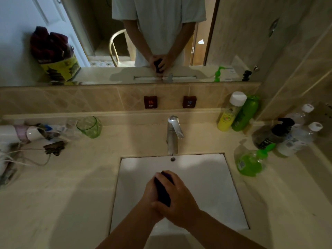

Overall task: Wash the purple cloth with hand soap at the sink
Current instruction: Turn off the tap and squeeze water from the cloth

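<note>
The purple cloth (163, 190) is bunched into a dark roll, squeezed between both hands over the white sink (206, 177). My left hand (149, 193) wraps it from the left, its fingertips curling over the far end. My right hand (179, 200) clasps it from the right, with the thumb across the near end. Most of the cloth is hidden by the fingers. The green hand soap bottle (250, 162) lies tipped on the counter just right of the sink. The chrome tap (173, 134) stands behind the basin; no water stream shows.
Right of the tap stand a yellow bottle (229, 114), a green bottle (245, 114), a black pump bottle (273, 134) and clear bottles (296, 139). On the left counter are a green glass (89, 126), a hair dryer (19, 133) with its cord, and a dark clip (53, 147).
</note>
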